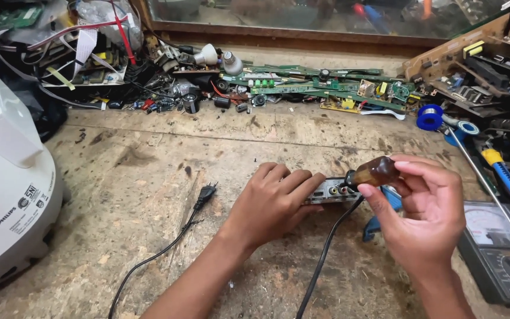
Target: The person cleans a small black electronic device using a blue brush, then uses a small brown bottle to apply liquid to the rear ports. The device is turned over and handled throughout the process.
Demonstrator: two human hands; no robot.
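Head view: my left hand (pixel 273 201) is pressing flat on a small box (pixel 333 190) with rear jacks, fingers spread over its top, pinning it to the wooden surface (pixel 149 153). My right hand (pixel 426 207) is gripping an amber-handled screwdriver (pixel 373 172), its tip end meeting the box's back panel. A black cable (pixel 326 248) is running from the box toward me. Left of my left hand, a plug (pixel 206 194) is lying on its cord. A multimeter (pixel 497 248) is sitting just right of my right hand. Circuit boards (pixel 326 85) are piling along the far edge. A white appliance (pixel 7 177) is standing at far left.
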